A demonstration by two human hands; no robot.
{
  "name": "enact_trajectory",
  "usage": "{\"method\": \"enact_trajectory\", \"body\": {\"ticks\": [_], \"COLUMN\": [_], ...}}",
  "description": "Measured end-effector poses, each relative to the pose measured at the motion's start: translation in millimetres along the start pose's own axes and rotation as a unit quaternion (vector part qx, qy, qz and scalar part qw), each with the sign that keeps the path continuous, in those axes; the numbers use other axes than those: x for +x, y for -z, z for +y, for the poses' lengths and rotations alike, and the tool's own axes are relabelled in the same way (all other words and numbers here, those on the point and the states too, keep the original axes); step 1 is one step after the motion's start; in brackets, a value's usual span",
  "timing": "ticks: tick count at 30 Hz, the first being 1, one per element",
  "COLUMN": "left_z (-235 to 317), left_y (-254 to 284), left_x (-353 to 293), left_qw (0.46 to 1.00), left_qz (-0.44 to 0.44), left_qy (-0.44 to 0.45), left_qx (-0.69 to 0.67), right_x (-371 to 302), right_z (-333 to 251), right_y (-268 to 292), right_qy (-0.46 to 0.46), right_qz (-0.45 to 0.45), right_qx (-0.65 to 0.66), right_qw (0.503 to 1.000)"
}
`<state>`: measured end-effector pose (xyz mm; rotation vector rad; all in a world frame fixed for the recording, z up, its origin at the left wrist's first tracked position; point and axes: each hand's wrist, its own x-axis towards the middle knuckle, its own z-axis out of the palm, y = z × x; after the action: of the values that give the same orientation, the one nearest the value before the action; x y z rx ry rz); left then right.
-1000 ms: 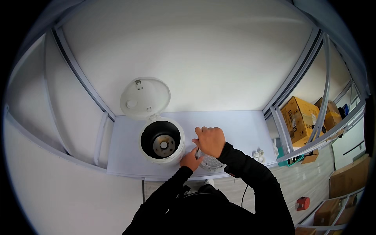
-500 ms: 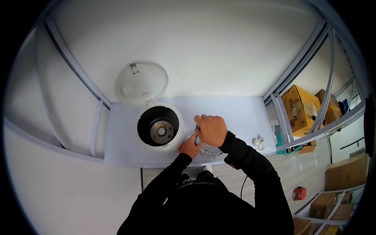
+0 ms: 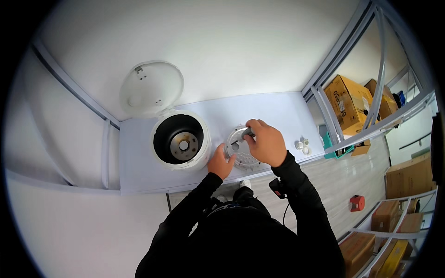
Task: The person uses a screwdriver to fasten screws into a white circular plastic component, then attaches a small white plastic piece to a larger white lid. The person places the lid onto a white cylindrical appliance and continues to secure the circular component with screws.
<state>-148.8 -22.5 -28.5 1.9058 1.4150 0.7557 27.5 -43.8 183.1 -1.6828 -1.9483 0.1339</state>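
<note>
A round, pale perforated plate (image 3: 245, 160), like a rice cooker's inner lid, lies on the table before me. My left hand (image 3: 221, 163) grips its left rim between thumb and fingers. Over its upper right part, my right hand (image 3: 268, 144) pinches a small grey piece (image 3: 248, 133), partly hidden by the fingers. A grey round spot (image 3: 235, 147) shows on the plate between both hands. To the left stands a white rice cooker (image 3: 202, 155), its lid (image 3: 155, 88) raised. No pot sits inside it; the dark cavity and metal heating plate (image 3: 184, 145) are visible.
Several small whitish round pieces (image 3: 303, 146) sit near the table's right end. Metal frame posts (image 3: 328, 118) rise beyond, with a yellow-brown carton (image 3: 352, 104) and a teal crate (image 3: 330, 149) behind. A red object (image 3: 356, 203) stands on the floor at right.
My right hand has lifted off the plate's upper left and shifted right, now with a small grey piece in its fingers. More of the plate shows. The whole view has tilted slightly.
</note>
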Motion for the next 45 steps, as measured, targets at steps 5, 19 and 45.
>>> {"method": "enact_trajectory", "body": {"ticks": [5, 19, 45], "left_z": [-0.7, 10.6, 123.3], "left_y": [5.1, -13.1, -57.8], "left_x": [-10.9, -1.3, -104.8], "left_qw": [0.989, 0.987, 0.897], "left_qz": [-0.060, -0.136, -0.136], "left_qy": [-0.134, -0.087, 0.022], "left_qx": [0.013, 0.014, -0.419], "right_x": [-36.0, -123.6, -283.9], "right_z": [17.3, 42.8, 67.5], "right_y": [22.4, 51.9, 116.4], "right_qy": [-0.060, -0.117, 0.018], "right_qz": [0.024, 0.091, 0.190], "right_qx": [0.082, 0.105, 0.160], "right_qw": [0.995, 0.983, 0.969]}}
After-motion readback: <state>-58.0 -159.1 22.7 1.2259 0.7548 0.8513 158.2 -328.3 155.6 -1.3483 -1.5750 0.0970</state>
